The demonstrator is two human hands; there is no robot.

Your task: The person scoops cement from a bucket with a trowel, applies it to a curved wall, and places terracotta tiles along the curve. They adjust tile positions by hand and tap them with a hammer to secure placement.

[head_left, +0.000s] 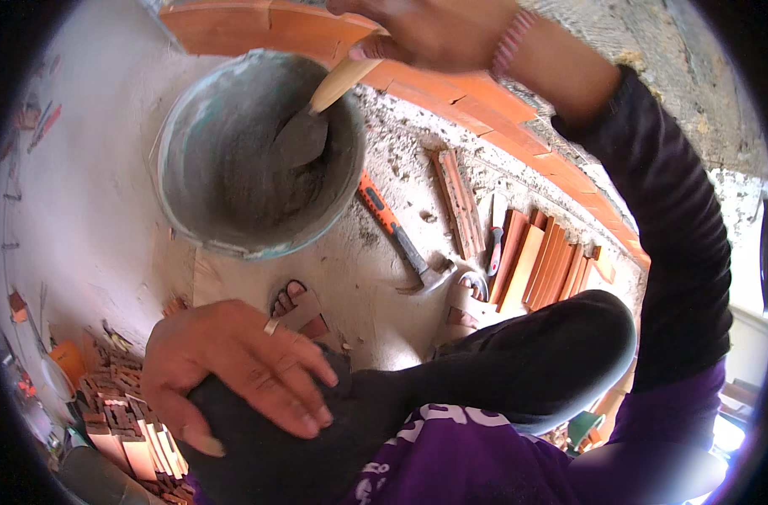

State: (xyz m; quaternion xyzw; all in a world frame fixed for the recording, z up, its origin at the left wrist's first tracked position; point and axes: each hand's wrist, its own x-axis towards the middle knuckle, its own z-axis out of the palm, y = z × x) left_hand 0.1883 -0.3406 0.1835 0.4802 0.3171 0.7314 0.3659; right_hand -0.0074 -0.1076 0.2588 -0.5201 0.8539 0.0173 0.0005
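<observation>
My right hand [439, 35] is closed around the wooden handle of a trowel [342, 84], reaching over a round bucket [262, 251] at the upper left. The trowel tilts down into the bucket, and its dark blade meets the grey mortar [241, 172] inside. The blade's edges blend into the mortar, so I cannot tell how deep it sits. My left hand [245, 358] lies palm down on my bent left knee, its fingers apart and holding nothing. A ring is on one of its fingers.
A low curved row of orange bricks [502, 114] runs behind the bucket. A hammer [392, 223] with an orange and black handle lies beside it. Further right are a brick piece [460, 202], a small trowel-like tool [495, 236] and several tile strips [540, 261]. Brick pieces [115, 387] are piled at left.
</observation>
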